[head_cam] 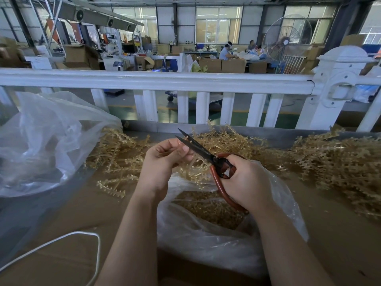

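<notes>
My right hand (245, 182) grips the red handles of black-bladed scissors (198, 148), whose blades stand slightly apart and point up and left. My left hand (165, 157) pinches a thin yellowish plastic sprue piece (198, 159) between thumb and fingers, with its end between the blades. Below both hands lies an open clear plastic bag (206, 240) holding many small yellowish cut parts (208, 209).
Heaps of yellowish plastic sprues lie on the cardboard-covered table, at the left (115, 153) and at the right (338, 162). A large crumpled clear bag (41, 141) sits at the left. A white cord (61, 240) loops at the bottom left. A white railing (185, 81) runs behind the table.
</notes>
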A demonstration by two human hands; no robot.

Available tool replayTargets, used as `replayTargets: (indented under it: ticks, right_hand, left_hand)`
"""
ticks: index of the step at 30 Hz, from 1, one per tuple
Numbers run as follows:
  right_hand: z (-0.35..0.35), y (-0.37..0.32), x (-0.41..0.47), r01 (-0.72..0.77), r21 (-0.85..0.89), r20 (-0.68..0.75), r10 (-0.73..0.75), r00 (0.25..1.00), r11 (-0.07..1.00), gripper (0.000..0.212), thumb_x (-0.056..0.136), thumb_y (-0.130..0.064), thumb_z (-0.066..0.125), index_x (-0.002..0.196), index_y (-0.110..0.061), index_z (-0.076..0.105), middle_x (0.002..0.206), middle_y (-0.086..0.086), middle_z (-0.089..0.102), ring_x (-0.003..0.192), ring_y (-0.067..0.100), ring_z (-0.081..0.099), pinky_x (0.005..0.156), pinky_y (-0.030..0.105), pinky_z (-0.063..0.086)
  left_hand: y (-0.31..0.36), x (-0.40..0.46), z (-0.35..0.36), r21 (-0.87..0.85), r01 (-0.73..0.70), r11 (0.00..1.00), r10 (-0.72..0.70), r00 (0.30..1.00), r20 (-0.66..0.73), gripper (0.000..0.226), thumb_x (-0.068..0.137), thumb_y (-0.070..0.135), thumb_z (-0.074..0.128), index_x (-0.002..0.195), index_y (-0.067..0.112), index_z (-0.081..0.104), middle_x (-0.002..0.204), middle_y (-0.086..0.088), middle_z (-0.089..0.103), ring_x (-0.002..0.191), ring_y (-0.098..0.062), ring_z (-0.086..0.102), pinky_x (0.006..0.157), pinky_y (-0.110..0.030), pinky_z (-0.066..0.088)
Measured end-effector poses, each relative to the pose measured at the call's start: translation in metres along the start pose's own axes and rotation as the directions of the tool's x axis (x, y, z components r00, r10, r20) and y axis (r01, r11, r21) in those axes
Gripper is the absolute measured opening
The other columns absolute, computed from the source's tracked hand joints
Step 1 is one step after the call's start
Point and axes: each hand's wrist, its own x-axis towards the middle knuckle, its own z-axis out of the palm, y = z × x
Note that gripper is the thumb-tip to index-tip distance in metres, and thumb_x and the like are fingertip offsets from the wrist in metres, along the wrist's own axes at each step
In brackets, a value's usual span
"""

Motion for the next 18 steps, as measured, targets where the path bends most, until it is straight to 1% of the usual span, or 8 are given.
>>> replayTargets:
  ticks: [1, 3, 4, 6, 8, 13, 18]
  right_hand:
    - [-0.001, -0.001, 0.000, -0.008, -0.009, 0.006, 0.008, 1.000, 1.000, 0.035, 0.084, -0.061, 0.056, 0.087, -0.030, 0.071, 0.060, -0.024, 0.055, 0.050, -0.005, 0.050, 0.048, 0.003, 0.030]
    - [-0.002, -0.001, 0.001, -0.010, -0.034, 0.025, 0.011, 1.000, 0.999, 0.035, 0.084, -0.062, 0.053, 0.087, -0.031, 0.068, 0.058, -0.026, 0.050, 0.050, -0.006, 0.049, 0.046, 0.004, 0.028]
    - [-0.001, 0.000, 0.001, -0.003, -0.040, 0.034, 0.005, 0.999, 0.999, 0.035, 0.084, -0.061, 0.053, 0.087, -0.030, 0.068, 0.060, -0.025, 0.052, 0.051, -0.004, 0.051, 0.047, 0.006, 0.032]
    - [-0.001, 0.001, 0.001, 0.013, -0.042, 0.041, -0.011, 0.999, 0.999, 0.036, 0.084, -0.060, 0.054, 0.089, -0.028, 0.069, 0.067, -0.020, 0.063, 0.056, 0.004, 0.058, 0.049, 0.016, 0.046]
    - [-0.001, 0.000, 0.001, 0.014, -0.037, 0.037, -0.012, 0.999, 0.999, 0.035, 0.085, -0.059, 0.054, 0.089, -0.027, 0.068, 0.069, -0.017, 0.065, 0.058, 0.006, 0.061, 0.052, 0.023, 0.052]
    - [-0.002, -0.002, 0.002, 0.007, -0.029, 0.046, -0.005, 0.999, 1.000, 0.038, 0.083, -0.061, 0.051, 0.093, -0.029, 0.068, 0.073, -0.019, 0.066, 0.062, 0.005, 0.062, 0.054, 0.021, 0.052]
    - [-0.003, -0.003, 0.001, 0.012, 0.015, 0.019, -0.012, 1.000, 1.000, 0.030, 0.082, -0.061, 0.050, 0.086, -0.034, 0.062, 0.064, -0.026, 0.051, 0.054, -0.003, 0.051, 0.050, 0.008, 0.038]
  left_hand:
    - [0.000, 0.000, 0.000, 0.012, -0.005, 1.000, 0.005, 1.000, -0.004, 0.027, 0.083, 0.002, 0.067, 0.064, 0.021, 0.072, 0.073, -0.005, 0.072, 0.068, -0.015, 0.067, 0.074, -0.025, 0.057]
    - [0.001, 0.000, 0.000, 0.032, -0.008, 0.999, 0.009, 1.000, -0.019, 0.029, 0.087, -0.003, 0.064, 0.068, 0.017, 0.072, 0.074, -0.008, 0.072, 0.068, -0.016, 0.068, 0.071, -0.023, 0.056]
    - [0.001, 0.000, 0.000, 0.045, -0.008, 0.999, 0.009, 1.000, -0.028, 0.026, 0.087, -0.005, 0.063, 0.071, 0.013, 0.073, 0.075, -0.010, 0.073, 0.068, -0.016, 0.068, 0.070, -0.023, 0.055]
    - [0.000, -0.001, 0.003, 0.085, -0.010, 0.996, 0.013, 0.999, -0.034, 0.022, 0.087, -0.007, 0.062, 0.077, 0.010, 0.074, 0.076, -0.012, 0.073, 0.069, -0.018, 0.069, 0.068, -0.022, 0.055]
    - [-0.002, -0.001, 0.006, 0.125, -0.011, 0.992, 0.015, 1.000, -0.026, 0.018, 0.087, -0.006, 0.063, 0.081, 0.007, 0.074, 0.075, -0.012, 0.073, 0.069, -0.019, 0.069, 0.068, -0.022, 0.055]
    - [-0.004, -0.001, 0.008, 0.122, -0.003, 0.993, 0.009, 0.999, -0.045, 0.017, 0.086, -0.007, 0.063, 0.079, 0.006, 0.073, 0.072, -0.011, 0.073, 0.067, -0.018, 0.068, 0.067, -0.021, 0.054]
    - [-0.004, -0.001, 0.010, 0.060, 0.018, 0.998, -0.017, 1.000, -0.020, 0.017, 0.087, -0.005, 0.062, 0.078, 0.006, 0.071, 0.072, -0.010, 0.070, 0.069, -0.019, 0.066, 0.071, -0.023, 0.054]
